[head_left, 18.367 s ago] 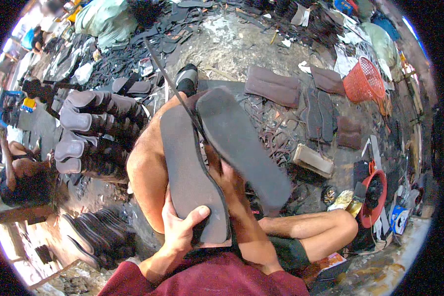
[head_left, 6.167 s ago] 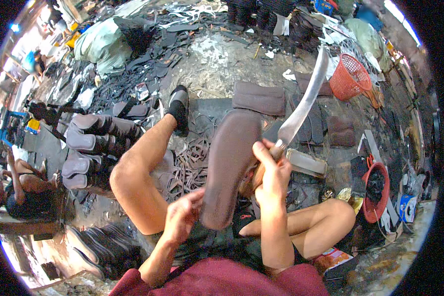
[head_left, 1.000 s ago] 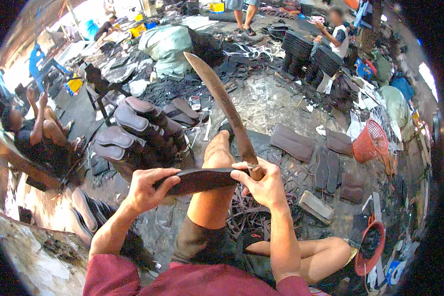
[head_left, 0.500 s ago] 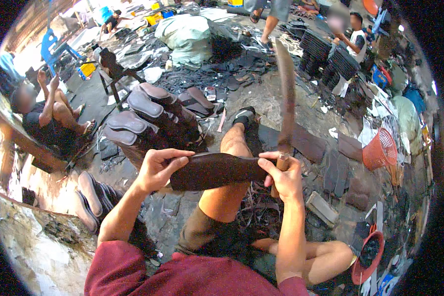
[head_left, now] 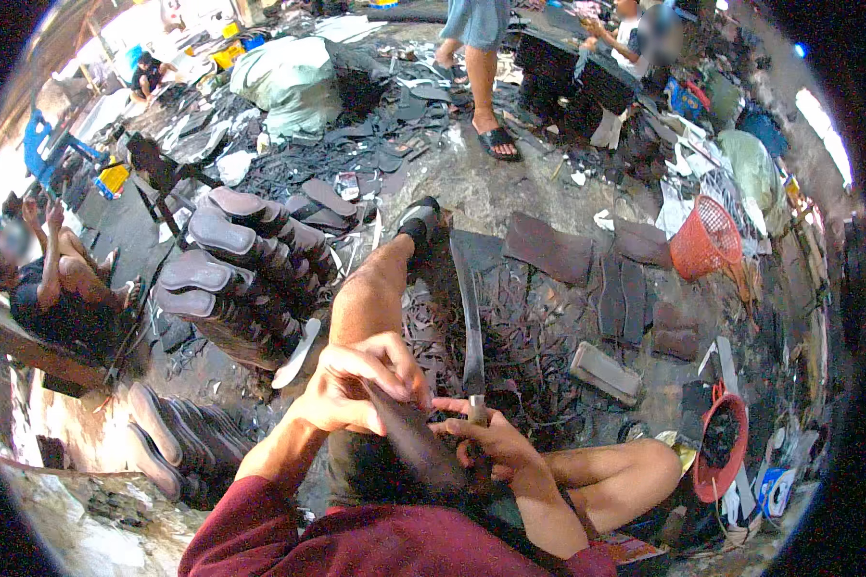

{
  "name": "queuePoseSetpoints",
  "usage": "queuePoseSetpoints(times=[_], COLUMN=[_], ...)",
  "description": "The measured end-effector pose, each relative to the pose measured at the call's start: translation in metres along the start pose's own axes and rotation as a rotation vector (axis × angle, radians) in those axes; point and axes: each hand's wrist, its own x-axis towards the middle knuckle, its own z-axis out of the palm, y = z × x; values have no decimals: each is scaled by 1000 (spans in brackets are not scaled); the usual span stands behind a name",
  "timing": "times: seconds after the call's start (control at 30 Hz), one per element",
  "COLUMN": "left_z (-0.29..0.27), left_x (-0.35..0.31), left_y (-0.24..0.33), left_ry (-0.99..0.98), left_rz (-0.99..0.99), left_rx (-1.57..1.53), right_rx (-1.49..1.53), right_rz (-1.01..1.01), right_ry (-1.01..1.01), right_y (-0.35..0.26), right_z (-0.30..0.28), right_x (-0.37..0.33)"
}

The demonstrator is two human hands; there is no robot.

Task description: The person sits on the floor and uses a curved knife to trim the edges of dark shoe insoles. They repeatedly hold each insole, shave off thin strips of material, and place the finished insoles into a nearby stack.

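Observation:
My left hand (head_left: 370, 385) pinches a dark shoe sole (head_left: 409, 442), tilted over my lap and smeared by motion. Close beside it, my right hand (head_left: 496, 444) is closed around the handle of a long curved knife (head_left: 467, 317). The blade points away from me, past my outstretched leg. The fingers of my right hand come near the sole's edge; whether they touch it I cannot tell. Dark scraps and trimmings (head_left: 520, 337) lie on the ground beyond the knife hand.
Stacked soles (head_left: 212, 274) stand left of my leg, with another row (head_left: 159, 438) nearer. Dark sheets (head_left: 548, 248), a pale block (head_left: 606, 373), a red basket (head_left: 707, 240) and a red bucket (head_left: 726, 486) are to the right. One person (head_left: 471, 67) stands ahead; another (head_left: 53, 269) sits left.
Both hands have come down toward my lap. The sole has gone from level to tilted, and the knife is lower. The view has shifted right, and the standing person's legs now show more fully.

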Motion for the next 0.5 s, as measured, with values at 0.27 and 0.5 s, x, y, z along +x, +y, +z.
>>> queuePoseSetpoints(times=[0.27, 0.5], left_z=[18, 17], left_x=[-3, -30], left_y=[24, 21], left_ry=[782, 834], left_rz=[-295, -664], left_rx=[61, 42], right_rx=[-13, -501], right_rz=[-323, -699], right_ry=[661, 520], right_y=[39, 71], right_z=[-14, -16], right_x=[-30, -60])
